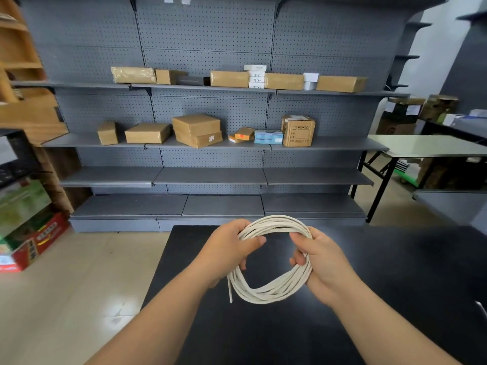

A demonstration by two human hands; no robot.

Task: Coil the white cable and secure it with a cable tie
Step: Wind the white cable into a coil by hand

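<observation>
The white cable (pixel 266 292) is wound into a round coil of several loops, held upright in the air above the black table (pixel 395 272). My left hand (pixel 226 246) grips the coil's left side, thumb over the loops. My right hand (pixel 320 255) grips the right side, fingers curled round the bundle. A short loose cable end (pixel 230 292) hangs down at the lower left of the coil. No cable tie is visible.
Grey pegboard shelving (pixel 210 177) with cardboard boxes (pixel 196 130) stands behind the table. A white folding table (pixel 427 146) is at the right. Colourful cartons (pixel 29 233) sit on the floor at the left. A small white object (pixel 481 306) lies at the table's right edge.
</observation>
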